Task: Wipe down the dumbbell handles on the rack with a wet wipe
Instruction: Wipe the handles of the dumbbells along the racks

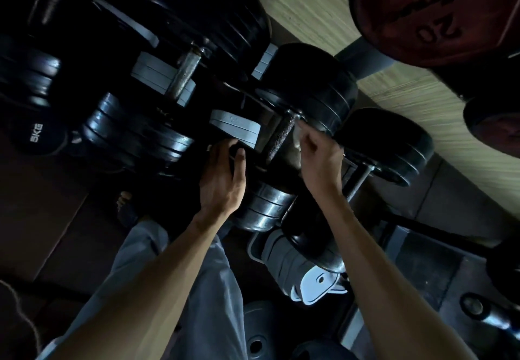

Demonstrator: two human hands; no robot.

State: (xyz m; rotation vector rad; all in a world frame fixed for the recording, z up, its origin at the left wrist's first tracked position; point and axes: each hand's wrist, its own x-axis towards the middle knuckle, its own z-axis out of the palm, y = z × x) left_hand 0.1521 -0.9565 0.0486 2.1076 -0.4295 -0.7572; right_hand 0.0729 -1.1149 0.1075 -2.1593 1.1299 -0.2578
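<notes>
Two hands at rack edge, right hand (319, 159) fingers pinching wet wipe (297, 137) against dumbbell handle (280, 135), left hand (222, 176) fingers relaxed.

Two hands (222, 173), one white wipe (297, 140), one red plate (427, 13), several dark dumbbells (281, 131).

The dark handle (277, 137) has a short open stretch, with a big black weight (309, 89) at its top end and shiny plates (267, 207) at its bottom end. The right hand (318, 157) and its white wipe (297, 137) sit on the handle's right side. The left hand (222, 173) fills the gap on the left, touching a grey rack pad (235, 128). Another dumbbell (388, 145) crowds in close on the right. More weights (135, 131) block the left.
</notes>
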